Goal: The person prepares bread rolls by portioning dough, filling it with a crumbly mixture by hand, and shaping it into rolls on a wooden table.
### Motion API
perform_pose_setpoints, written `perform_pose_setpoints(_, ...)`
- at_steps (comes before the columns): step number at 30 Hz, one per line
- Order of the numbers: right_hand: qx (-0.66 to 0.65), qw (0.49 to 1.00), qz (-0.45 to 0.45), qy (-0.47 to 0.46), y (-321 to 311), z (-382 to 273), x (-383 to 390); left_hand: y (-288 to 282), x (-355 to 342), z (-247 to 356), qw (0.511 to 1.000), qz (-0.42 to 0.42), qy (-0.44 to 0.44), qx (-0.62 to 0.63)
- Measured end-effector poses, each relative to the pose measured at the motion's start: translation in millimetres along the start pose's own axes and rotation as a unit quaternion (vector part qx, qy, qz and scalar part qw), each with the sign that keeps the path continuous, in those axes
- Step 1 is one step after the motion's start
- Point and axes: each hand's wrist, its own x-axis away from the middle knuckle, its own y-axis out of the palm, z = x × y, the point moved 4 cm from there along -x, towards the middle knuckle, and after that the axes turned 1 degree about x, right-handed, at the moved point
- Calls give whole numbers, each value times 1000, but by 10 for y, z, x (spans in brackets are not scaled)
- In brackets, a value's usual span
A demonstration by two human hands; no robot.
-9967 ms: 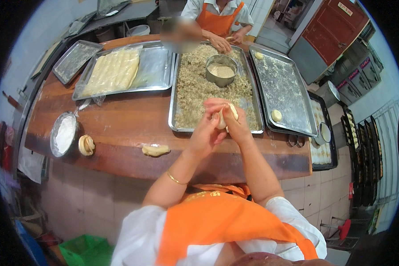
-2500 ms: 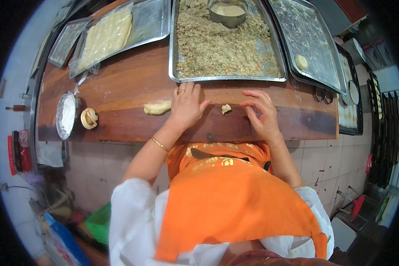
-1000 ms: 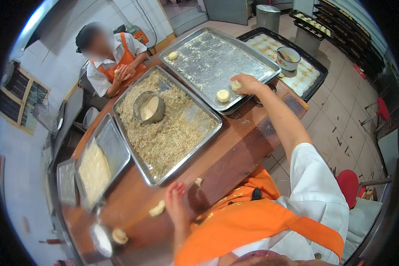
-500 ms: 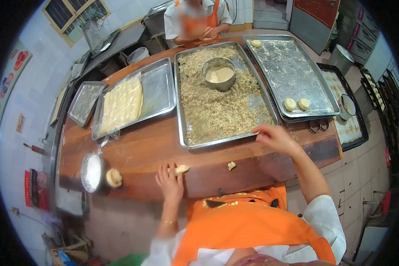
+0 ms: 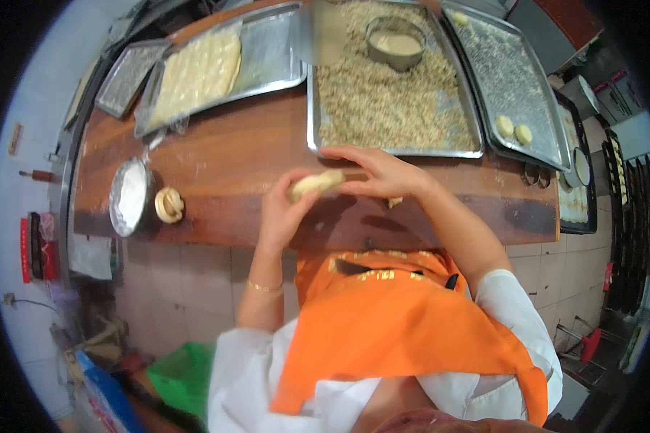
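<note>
My left hand (image 5: 278,206) is raised above the table edge, its fingers wrapped round a short roll of pale dough (image 5: 316,185) that is slightly blurred. My right hand (image 5: 383,173) reaches in from the right at the dough's far end. Its thumb and fingers are apart, with a gap between them; whether the thumb touches the dough I cannot tell. A small scrap of dough (image 5: 395,203) lies on the wooden table below my right wrist. Further left, a coiled lump of dough (image 5: 169,206) sits beside a metal bowl of white flour (image 5: 131,196).
Beyond my hands stands a large tray of crumbly filling (image 5: 397,108) with a round metal container (image 5: 396,43) in it. A tray (image 5: 267,81) with a pale dough sheet (image 5: 201,76) is at left. At right, a floured tray (image 5: 516,79) carries several small dough rounds (image 5: 513,130).
My left hand has lifted the dough roll off the table. My right hand has moved left from the filling tray's corner to the roll. The view has tilted downward.
</note>
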Motion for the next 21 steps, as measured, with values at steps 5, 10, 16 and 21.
perform_pose_setpoints(5,-100,980,-61,162,281,-39,-68,54,-58,128,995,-31,-20,89)
perform_pose_setpoints(10,-220,960,45,167,253,-104,28,291,-85,94,892,-3,32,451)
perform_pose_setpoints(16,-18,994,51,91,162,-159,127,502,-197,30,962,50,103,249)
perform_pose_setpoints(21,-56,996,31,57,127,-242,121,437,-129,279,980,90,177,22)
